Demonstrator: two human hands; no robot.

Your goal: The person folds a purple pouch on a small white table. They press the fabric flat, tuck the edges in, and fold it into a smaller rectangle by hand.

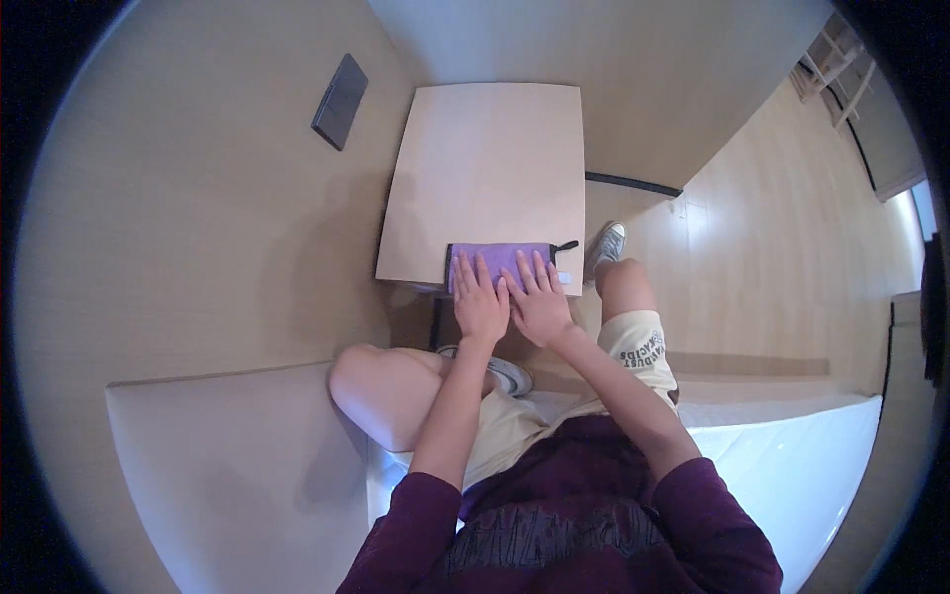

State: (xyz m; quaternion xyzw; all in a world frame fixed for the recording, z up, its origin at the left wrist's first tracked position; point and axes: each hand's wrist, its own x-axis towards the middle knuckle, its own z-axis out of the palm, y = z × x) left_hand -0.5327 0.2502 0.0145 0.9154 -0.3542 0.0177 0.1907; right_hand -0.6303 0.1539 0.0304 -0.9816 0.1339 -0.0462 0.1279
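Note:
A flat purple pouch (505, 251) with dark edging lies along the near edge of a small pale wooden table (485, 158). From its right end sticks out a short black loop (567, 245). My left hand (478, 297) rests flat on the left part of the pouch, fingers stretched forward. Beside it, my right hand (537, 297) lies on the right part with its fingers spread. The two hands nearly meet at the thumbs, and they cover much of the pouch's near side. A small whitish tag (564, 278) shows by the pouch's right end.
A dark rectangular panel (340, 102) is on the wall left of the table. Behind the table rises a wooden panel (633, 79). My legs straddle the near side, with a grey shoe (606, 246) on the wooden floor (752, 257). A white-covered surface (782, 465) extends at the right.

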